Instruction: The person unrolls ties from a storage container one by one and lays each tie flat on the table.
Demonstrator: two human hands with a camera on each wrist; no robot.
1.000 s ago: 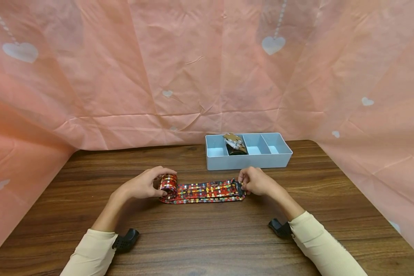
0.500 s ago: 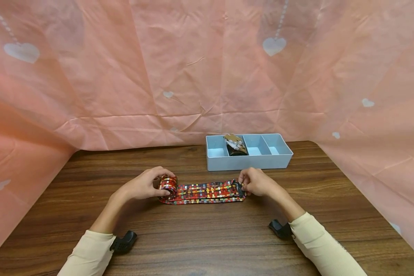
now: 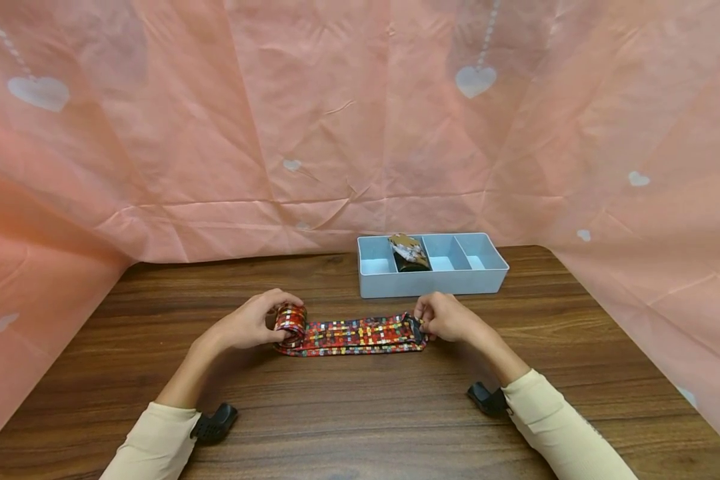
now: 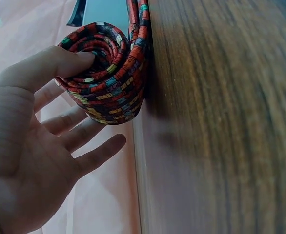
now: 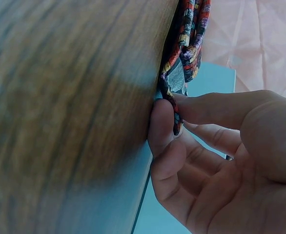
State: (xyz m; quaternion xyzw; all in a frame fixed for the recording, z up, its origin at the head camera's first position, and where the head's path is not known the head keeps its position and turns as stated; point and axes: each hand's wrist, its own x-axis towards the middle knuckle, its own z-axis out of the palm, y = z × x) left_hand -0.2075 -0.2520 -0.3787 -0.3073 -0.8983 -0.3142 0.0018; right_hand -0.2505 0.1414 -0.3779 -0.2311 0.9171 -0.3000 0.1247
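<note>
A necktie (image 3: 360,335) with a small red, yellow and black checked pattern lies stretched across the table. Its left end is wound into a coil (image 4: 109,97). My left hand (image 3: 253,321) grips this coil, thumb at its spiral side and fingers on the far side. At the other end, my right hand (image 3: 447,316) pinches the tip between thumb and forefinger. A dark lining (image 5: 176,73) shows near that tip in the right wrist view. Between the hands the cloth lies in folded layers.
Behind the right hand stands a pale blue divided box (image 3: 429,284). One compartment holds a rolled brown, white and black patterned cloth (image 3: 409,252). A pink curtain (image 3: 336,133) with heart shapes borders the wooden table (image 3: 348,413).
The left hand and the coil have shifted very slightly to the left. My right hand keeps its pinch on the tie's tip in the same place.
</note>
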